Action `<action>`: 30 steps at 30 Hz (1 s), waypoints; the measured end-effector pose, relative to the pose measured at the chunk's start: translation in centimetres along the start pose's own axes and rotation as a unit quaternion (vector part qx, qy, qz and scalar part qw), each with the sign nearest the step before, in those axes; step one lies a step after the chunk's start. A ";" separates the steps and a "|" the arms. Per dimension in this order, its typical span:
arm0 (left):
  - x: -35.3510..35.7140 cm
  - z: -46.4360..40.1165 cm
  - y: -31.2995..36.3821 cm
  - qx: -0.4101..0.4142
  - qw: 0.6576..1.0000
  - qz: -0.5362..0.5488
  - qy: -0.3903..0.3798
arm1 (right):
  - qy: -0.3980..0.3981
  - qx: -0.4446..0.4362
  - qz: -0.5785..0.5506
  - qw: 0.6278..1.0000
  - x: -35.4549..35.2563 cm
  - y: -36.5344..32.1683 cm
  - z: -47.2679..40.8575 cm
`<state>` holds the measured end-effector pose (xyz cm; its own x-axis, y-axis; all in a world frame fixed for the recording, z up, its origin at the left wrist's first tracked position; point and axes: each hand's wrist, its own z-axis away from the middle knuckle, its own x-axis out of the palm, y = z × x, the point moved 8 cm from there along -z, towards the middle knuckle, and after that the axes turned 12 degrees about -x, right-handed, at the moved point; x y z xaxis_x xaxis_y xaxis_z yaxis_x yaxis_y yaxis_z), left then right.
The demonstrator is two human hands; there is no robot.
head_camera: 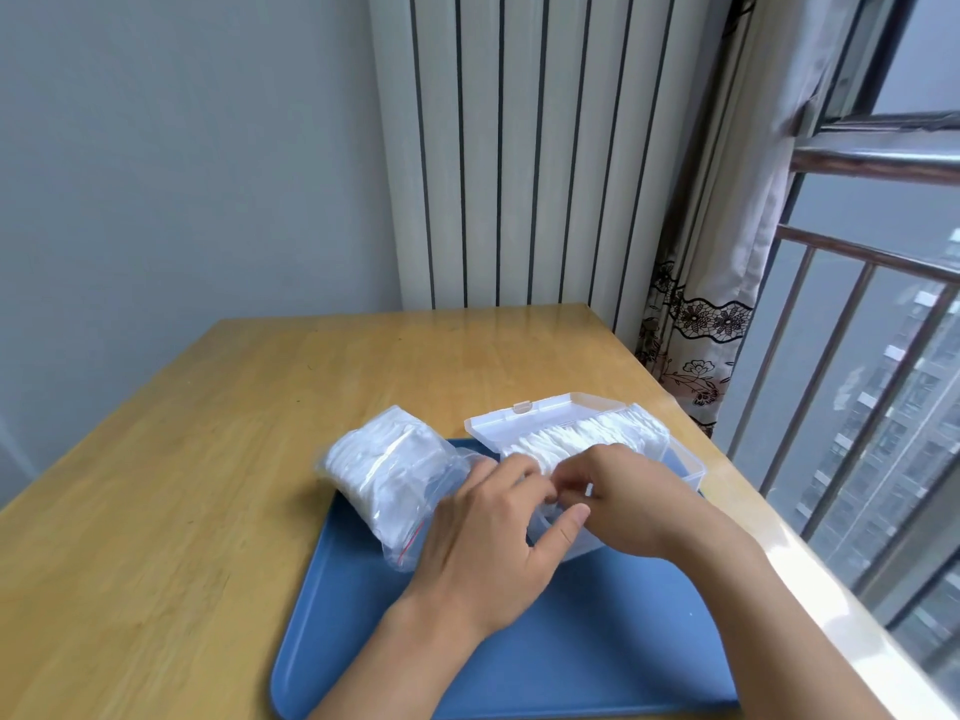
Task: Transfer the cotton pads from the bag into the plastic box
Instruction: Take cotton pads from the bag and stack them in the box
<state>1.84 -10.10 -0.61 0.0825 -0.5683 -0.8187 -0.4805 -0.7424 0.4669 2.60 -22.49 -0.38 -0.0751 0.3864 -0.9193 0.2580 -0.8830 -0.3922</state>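
Your hands meet over the near end of the box (680, 462), which sits on the right, far part of the blue tray (597, 641) with its lid (540, 415) thrown open toward the far side. A row of pads (587, 433) stands on edge inside the box, filling its far stretch; the near end is hidden behind your fingers.

Your left hand (488, 548) lies with its thumb stretched right along the near wall of the box and its fingers curled in toward the pads. Your right hand (618, 496) comes in from the right, fingertips bunched against those of the left. Something white shows between them, but the blur hides whether either hand pinches a pad or only presses on the row, so the grip cannot be told.

The bag (389, 475) lies on its side just left of the box, half on the tray's far left corner and half on the table (208, 459). It is clear, with a red line at its mouth, and well stuffed with white pads. Your left hand touches its right edge.
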 end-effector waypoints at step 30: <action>-5.7 -1.0 -20.0 -0.319 0.884 0.316 0.130 | 0.070 -0.173 0.087 0.979 7.3 -11.3 -1.6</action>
<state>11.82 7.58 -4.97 0.2116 -0.9420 -0.2606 0.0820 -0.2486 0.9651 0.65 -9.25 -2.57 0.1259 0.2915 -0.9482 0.5669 -0.8056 -0.1724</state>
